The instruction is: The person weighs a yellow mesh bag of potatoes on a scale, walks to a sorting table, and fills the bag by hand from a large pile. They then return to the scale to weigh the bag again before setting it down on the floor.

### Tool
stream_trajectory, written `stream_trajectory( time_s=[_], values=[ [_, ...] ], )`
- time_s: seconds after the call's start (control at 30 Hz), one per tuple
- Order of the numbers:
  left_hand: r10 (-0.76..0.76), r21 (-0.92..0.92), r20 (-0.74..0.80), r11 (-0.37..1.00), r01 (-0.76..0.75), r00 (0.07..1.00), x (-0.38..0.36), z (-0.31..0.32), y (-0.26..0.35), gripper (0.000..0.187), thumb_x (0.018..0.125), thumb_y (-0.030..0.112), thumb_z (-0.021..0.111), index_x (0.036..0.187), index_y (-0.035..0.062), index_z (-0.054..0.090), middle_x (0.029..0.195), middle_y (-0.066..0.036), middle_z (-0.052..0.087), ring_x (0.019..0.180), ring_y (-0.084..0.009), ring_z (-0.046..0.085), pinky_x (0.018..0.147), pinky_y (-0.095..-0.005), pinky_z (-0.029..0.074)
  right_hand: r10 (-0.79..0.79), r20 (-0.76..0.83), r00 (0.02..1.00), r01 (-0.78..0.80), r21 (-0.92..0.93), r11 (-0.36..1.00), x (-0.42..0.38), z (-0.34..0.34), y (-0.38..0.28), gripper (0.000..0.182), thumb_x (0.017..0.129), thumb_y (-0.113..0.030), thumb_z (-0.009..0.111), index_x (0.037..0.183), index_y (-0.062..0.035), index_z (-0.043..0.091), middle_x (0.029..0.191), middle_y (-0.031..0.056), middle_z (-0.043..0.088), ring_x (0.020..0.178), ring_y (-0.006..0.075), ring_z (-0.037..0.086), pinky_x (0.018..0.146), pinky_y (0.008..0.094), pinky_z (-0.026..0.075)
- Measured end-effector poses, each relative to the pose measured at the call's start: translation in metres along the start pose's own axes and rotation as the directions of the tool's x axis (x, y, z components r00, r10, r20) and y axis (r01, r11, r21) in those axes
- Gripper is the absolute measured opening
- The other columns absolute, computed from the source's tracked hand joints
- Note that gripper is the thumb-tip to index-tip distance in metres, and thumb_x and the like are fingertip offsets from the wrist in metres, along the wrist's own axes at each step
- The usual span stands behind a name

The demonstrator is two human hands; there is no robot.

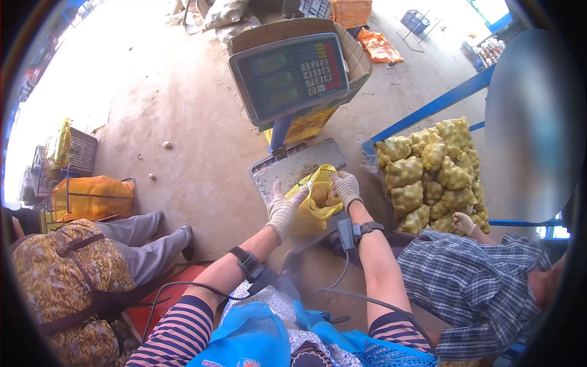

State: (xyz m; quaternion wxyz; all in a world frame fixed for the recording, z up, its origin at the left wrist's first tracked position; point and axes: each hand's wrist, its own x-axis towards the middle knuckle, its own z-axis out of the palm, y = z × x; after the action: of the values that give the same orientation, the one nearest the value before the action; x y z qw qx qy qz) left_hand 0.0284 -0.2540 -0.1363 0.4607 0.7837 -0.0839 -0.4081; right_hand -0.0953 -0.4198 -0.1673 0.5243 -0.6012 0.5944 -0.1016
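Note:
A yellow mesh bag (307, 221) with its mouth held wide stands at the near edge of the scale platform (267, 177). Inside it lie brownish round pieces of produce (320, 194) that look like potatoes. My left hand (283, 209), in a whitish knit glove, grips the bag's left rim, partly hidden at the fingertips. On the other side, my gloved right hand (347, 188) has its fingers curled over the right rim. The scale's display and keypad (290, 78) face me just beyond the bag.
Filled net bags of produce (431, 174) are stacked at the right beside a blue metal bar (431, 109). A co-worker in a checked shirt (471, 287) sits there; another person in a patterned top (73, 287) is at left. Behind the scale stands a cardboard box (358, 58).

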Motion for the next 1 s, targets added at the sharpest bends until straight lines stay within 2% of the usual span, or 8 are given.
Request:
stream_trajectory(
  time_s=[0.2,0.27,0.33,0.4,0.43,0.5,0.67,1.0],
  values=[
    [0.152,0.479,0.085,0.86,-0.174,0.985,0.018,0.024,0.035,0.079,0.072,0.046,0.072,0.133,0.0032,0.044,0.137,-0.024,0.04,0.129,-0.0381,0.035,0.105,-0.0437,0.031,0.007,0.078,0.997,0.008,-0.187,0.982,0.002,-0.01,-0.012,0.035,0.084,-0.032,0.063,0.097,-0.0001,0.066,0.07,0.0123,0.064,0.06,0.0197,0.062,0.059,0.034,0.049],
    [0.032,0.648,0.252,0.737,-0.193,0.967,0.047,0.033,0.024,0.05,0.075,0.039,0.067,0.116,0.0096,0.061,0.126,-0.016,0.055,0.12,-0.0352,0.046,0.098,-0.0438,0.038,-0.593,-0.086,0.8,0.226,-0.874,0.431,-0.02,-0.015,-0.014,0.043,0.08,-0.04,0.065,0.098,-0.0013,0.067,0.076,0.0185,0.066,0.076,0.0263,0.066,0.068,0.0418,0.05],
    [0.045,0.566,0.218,0.808,-0.164,0.975,0.064,0.034,0.011,0.038,0.077,0.034,0.065,0.105,0.0087,0.065,0.111,-0.015,0.061,0.105,-0.0329,0.055,0.089,-0.0417,0.043,-0.449,-0.263,0.854,0.038,-0.829,0.557,-0.004,-0.012,0.041,0.045,0.075,-0.044,0.068,0.095,-0.004,0.067,0.079,0.0226,0.066,0.085,0.0343,0.065,0.077,0.0486,0.048],
    [0.044,0.475,0.179,0.871,-0.125,0.983,0.072,0.041,-0.01,0.028,0.078,0.03,0.063,0.094,0.0078,0.069,0.095,-0.013,0.068,0.091,-0.0305,0.063,0.081,-0.0397,0.048,0.076,-0.053,0.996,-0.092,-0.631,0.77,0.01,-0.028,0.084,0.041,0.074,-0.039,0.071,0.092,-0.0027,0.066,0.072,0.0166,0.065,0.074,0.0323,0.065,0.071,0.0471,0.051],
    [0.03,0.334,0.219,0.937,-0.104,0.975,0.074,0.045,-0.021,0.023,0.079,0.024,0.065,0.09,0.005,0.068,0.08,-0.01,0.065,0.072,-0.0245,0.061,0.067,-0.0367,0.049,0.107,-0.133,0.985,-0.137,-0.248,0.959,0.013,-0.041,0.085,0.036,0.075,-0.034,0.071,0.091,-0.0017,0.066,0.07,0.0134,0.065,0.067,0.0282,0.064,0.063,0.0431,0.052],
    [-0.033,0.1,0.283,0.995,0.005,0.959,0.069,0.046,-0.031,0.01,0.081,0.011,0.066,0.084,0.0024,0.065,0.07,-0.004,0.062,0.053,-0.0126,0.057,0.046,-0.0295,0.047,0.163,-0.127,0.978,-0.112,0.337,0.935,-0.01,-0.063,0.03,0.02,0.081,-0.019,0.066,0.087,-0.0002,0.065,0.065,0.0056,0.062,0.05,0.0158,0.058,0.041,0.0303,0.046],
    [-0.11,-0.227,0.31,0.956,0.186,0.944,0.039,0.023,-0.002,0.01,0.084,0.012,0.065,0.089,0.0031,0.066,0.073,-0.004,0.063,0.053,-0.0125,0.056,0.046,-0.0287,0.047,0.043,-0.141,0.989,-0.006,0.252,0.968,-0.003,-0.056,-0.011,0.016,0.081,-0.014,0.065,0.088,0.0002,0.065,0.073,0.0061,0.063,0.054,0.0159,0.059,0.043,0.0301,0.048],
    [-0.044,0.086,0.193,0.996,0.028,0.98,0.055,0.031,-0.038,0.026,0.079,0.019,0.07,0.098,0.0025,0.066,0.074,-0.004,0.064,0.061,-0.0128,0.058,0.055,-0.0284,0.048,0.154,0.072,0.986,-0.109,-0.425,0.898,-0.022,-0.059,-0.03,0.035,0.081,-0.029,0.064,0.102,-0.0011,0.061,0.082,0.0145,0.066,0.063,0.0264,0.065,0.053,0.0361,0.053]
  ],
)
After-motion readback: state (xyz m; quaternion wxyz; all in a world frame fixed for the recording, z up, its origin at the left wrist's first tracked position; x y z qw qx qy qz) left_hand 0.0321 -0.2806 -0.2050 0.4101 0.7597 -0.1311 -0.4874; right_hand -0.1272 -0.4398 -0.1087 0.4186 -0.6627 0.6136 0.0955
